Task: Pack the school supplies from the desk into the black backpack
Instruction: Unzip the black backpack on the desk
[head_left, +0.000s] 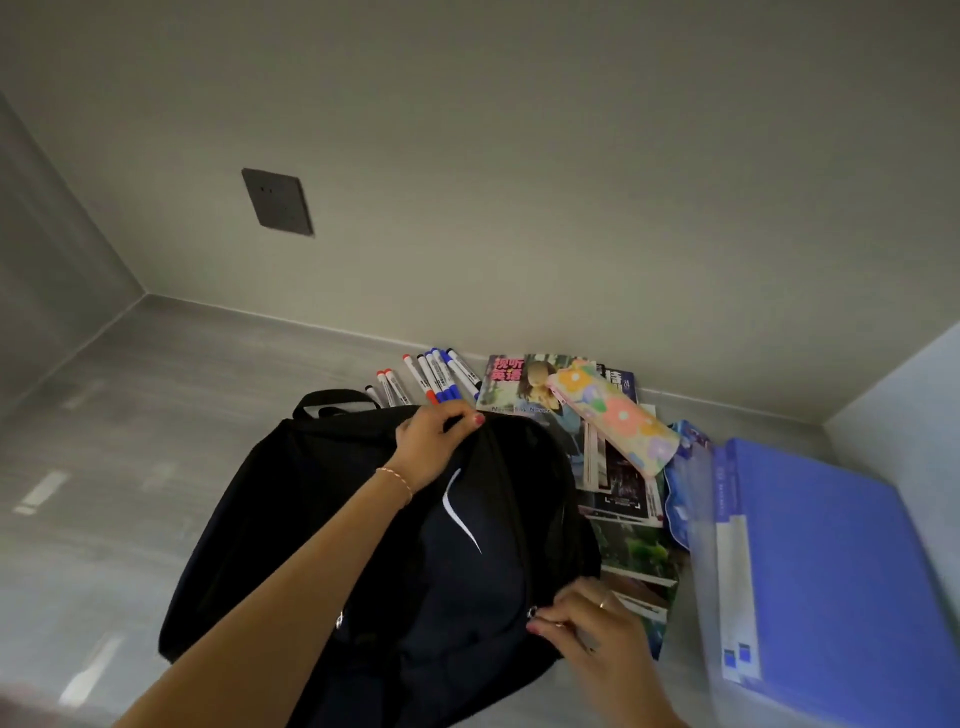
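The black backpack (311, 519) lies on the grey desk (130, 441), its front with a white swoosh facing up. My left hand (434, 441) grips the fabric at its top edge. My right hand (592, 629) pinches the zipper pull at the backpack's lower right side. Behind the backpack lie several markers (436, 376) with red and blue caps. To the right sit magazines (524, 382), a floral pencil case (613, 415) on top of them, and a blue folder (831, 561).
A clear plastic pouch (685, 483) lies between the magazines and the folder. The desk is set in a corner, with walls behind, left and right. A dark socket plate (278, 200) is on the back wall.
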